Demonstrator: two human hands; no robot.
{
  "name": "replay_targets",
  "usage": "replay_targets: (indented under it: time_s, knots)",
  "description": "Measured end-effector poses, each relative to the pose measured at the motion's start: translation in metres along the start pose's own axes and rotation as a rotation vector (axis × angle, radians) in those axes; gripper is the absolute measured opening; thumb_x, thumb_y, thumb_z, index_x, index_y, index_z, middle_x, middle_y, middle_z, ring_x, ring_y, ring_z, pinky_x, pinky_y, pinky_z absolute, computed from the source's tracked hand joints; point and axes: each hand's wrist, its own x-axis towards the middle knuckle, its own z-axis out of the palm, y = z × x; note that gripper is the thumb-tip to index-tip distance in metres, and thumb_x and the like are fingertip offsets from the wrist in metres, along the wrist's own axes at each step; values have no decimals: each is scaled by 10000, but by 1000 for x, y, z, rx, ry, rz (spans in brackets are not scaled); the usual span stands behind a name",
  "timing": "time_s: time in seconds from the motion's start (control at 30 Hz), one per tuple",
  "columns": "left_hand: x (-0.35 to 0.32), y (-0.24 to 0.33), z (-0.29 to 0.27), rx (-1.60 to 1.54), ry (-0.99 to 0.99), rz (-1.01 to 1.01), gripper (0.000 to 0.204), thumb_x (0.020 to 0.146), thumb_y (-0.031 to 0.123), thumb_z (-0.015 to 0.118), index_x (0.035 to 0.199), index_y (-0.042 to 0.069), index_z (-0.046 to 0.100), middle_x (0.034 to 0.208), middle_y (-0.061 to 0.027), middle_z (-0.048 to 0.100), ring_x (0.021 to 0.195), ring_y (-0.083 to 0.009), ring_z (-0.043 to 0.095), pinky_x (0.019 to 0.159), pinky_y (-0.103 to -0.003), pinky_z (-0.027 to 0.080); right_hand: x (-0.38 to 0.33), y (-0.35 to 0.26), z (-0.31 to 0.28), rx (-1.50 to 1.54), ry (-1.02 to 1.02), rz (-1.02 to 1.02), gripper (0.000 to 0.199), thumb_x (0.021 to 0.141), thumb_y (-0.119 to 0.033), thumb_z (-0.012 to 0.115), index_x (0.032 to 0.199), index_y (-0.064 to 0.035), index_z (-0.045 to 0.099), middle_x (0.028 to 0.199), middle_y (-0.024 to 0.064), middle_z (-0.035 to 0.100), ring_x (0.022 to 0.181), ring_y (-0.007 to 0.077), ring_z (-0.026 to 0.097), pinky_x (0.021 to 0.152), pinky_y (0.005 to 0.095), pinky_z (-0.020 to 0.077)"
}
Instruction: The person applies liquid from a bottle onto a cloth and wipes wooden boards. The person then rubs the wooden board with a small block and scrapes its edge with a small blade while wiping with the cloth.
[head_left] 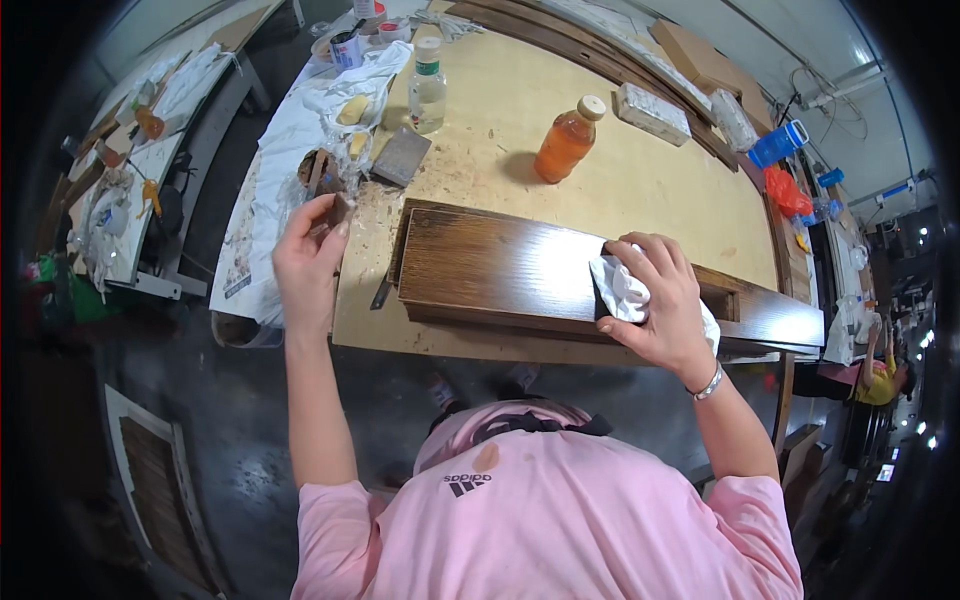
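Observation:
A dark brown, glossy wooden board (500,260) lies along the table's near edge, on top of other brown wooden pieces. Gripped in my right hand (660,300) is a crumpled white cloth (622,290), pressed to the board's top, with a black edge showing beside it. My left hand (312,250) is off the board's left end, thumb and fingers pinched together. Whatever lies between them is small and mostly hidden. Just beyond those fingertips is a brown, crumpled-looking thing (318,170) on white sheeting. Close by sits a grey-brown block (401,157).
A bottle of orange liquid (567,145) and a clear bottle (428,95) stand on the table (490,130). Tins (346,50) are at the far left. A white-wrapped block (652,113) and long brown boards lie at the back. Another person (880,385) works at far right.

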Motion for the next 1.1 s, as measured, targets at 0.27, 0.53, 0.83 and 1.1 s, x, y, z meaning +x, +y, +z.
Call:
replay_targets:
  time_s: [0.27, 0.53, 0.83, 1.1]
  knots:
    - [-50, 89, 94, -171, -255, 104, 419, 886, -84, 731, 1287, -44, 615, 1214, -87, 663, 1121, -152, 642, 1013, -304, 510, 35, -9, 3, 229, 204, -136, 530, 777, -238, 771, 1272, -79, 672, 1366, 158, 594, 1305, 378, 489, 1125, 516, 337]
    - [-58, 96, 170, -246, -395, -136, 545, 829, 15, 839, 1288, 0, 544, 1217, -132, 649, 1139, -219, 652, 976, -357, 549, 46, -16, 5, 1420, 101, 161, 308, 976, -129, 697, 1248, 16, 681, 1268, 77, 656, 1155, 163, 617, 1047, 328, 467]
    - [-64, 77, 219, 807, -703, 692, 558, 696, 184, 860, 1187, 25, 647, 1281, -187, 653, 1229, -358, 602, 1040, -477, 482, 50, 45, -24, 1399, 406, 326, 312, 1010, -141, 547, 1250, 38, 633, 1108, 118, 715, 982, 195, 707, 921, 375, 573]
    - [-96, 98, 129, 396, -468, 746, 416, 653, -33, 653, 1048, 61, 743, 893, -115, 703, 753, -306, 660, 640, -393, 523, 64, 37, -21, 1171, 254, 364, 259, 971, -96, 553, 1151, 47, 673, 1041, 97, 697, 892, 153, 677, 866, 313, 558]
